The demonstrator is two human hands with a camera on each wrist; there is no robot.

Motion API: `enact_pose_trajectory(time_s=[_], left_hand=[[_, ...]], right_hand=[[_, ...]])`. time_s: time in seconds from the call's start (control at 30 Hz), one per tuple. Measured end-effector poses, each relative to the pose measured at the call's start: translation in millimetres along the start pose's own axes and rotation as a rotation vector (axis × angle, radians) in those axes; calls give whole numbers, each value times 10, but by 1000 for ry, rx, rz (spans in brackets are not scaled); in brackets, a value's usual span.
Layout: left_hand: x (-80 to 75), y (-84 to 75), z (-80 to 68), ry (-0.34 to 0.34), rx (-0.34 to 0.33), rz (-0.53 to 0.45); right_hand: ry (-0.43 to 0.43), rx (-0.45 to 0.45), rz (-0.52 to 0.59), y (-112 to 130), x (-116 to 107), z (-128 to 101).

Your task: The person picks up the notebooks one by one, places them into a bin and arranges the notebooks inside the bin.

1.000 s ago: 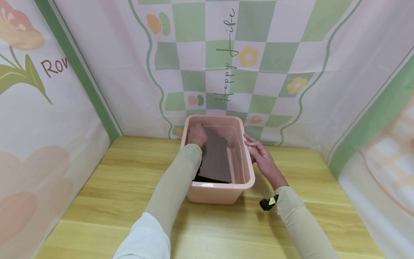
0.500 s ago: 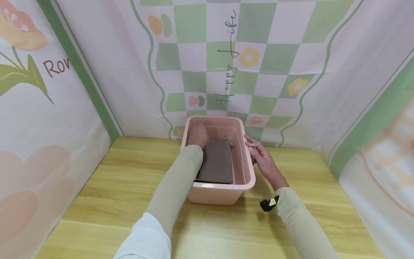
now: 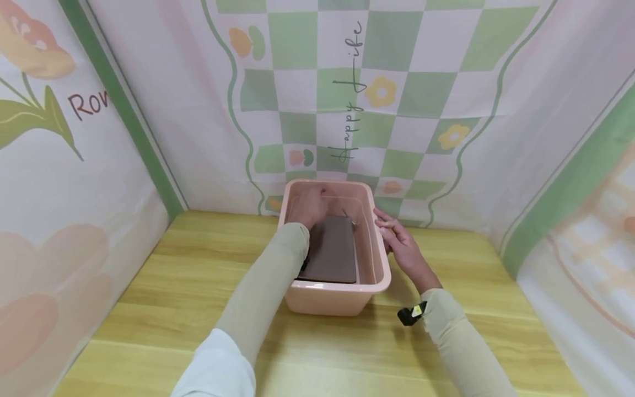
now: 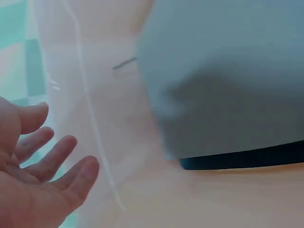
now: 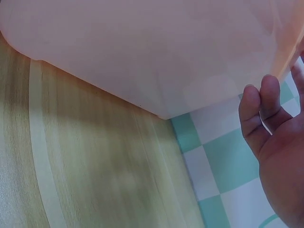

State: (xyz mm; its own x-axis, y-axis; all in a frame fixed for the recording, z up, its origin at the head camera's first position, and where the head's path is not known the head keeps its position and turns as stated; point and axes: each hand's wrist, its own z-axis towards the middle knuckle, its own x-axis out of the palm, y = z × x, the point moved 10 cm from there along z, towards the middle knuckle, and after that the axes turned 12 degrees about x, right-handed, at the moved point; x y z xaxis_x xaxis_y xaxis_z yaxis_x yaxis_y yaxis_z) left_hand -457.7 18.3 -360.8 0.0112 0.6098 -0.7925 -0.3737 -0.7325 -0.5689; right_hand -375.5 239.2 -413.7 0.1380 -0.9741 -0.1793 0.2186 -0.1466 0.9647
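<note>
A pink plastic tub (image 3: 337,298) is seen at the back of the wooden desk (image 3: 149,309), close to the checked cloth backdrop (image 3: 397,82). The left hand (image 3: 310,205) is reached down inside the tub, at the far end of a flat brown folded item (image 3: 331,253) that lies along the tub floor; in the left wrist view the fingers (image 4: 52,159) are shown spread and relaxed, nothing gripped, beside the tub's inner wall. The right hand (image 3: 399,240) is laid against the tub's outer right rim, fingers mostly straight, nothing clasped. The step is judged to be settling the brown item flat in the tub: it is best done with the tub steadied from outside by the right hand while the item is pressed down evenly by a flat left palm, so no corner is left riding up the wall. The tub looks smooth, glossy, slightly translucent, rectangular with rounded corners and a rolled lip. The brown item looks matte, soft-edged and rectangular; a darker layer (image 4: 237,160) shows under it. The desk has yellowish grain.
</note>
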Motion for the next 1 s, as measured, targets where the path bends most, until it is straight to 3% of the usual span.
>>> enact_pose_trajectory(time_s=[0.2,0.47,0.7,1.0], left_hand=[[-241,-88,42,-52,44,112],[-493,-141,31,-53,29,-174],[-788,-187,-23,-88,48,-188],[-1055,-142,-120,-116,77,-171]], right_hand=[[8,15,-18,-14,8,22],[-6,30,-73,8,-42,51],[-13,36,-152,35,-71,85],[-29,52,-289,106,-173,130]])
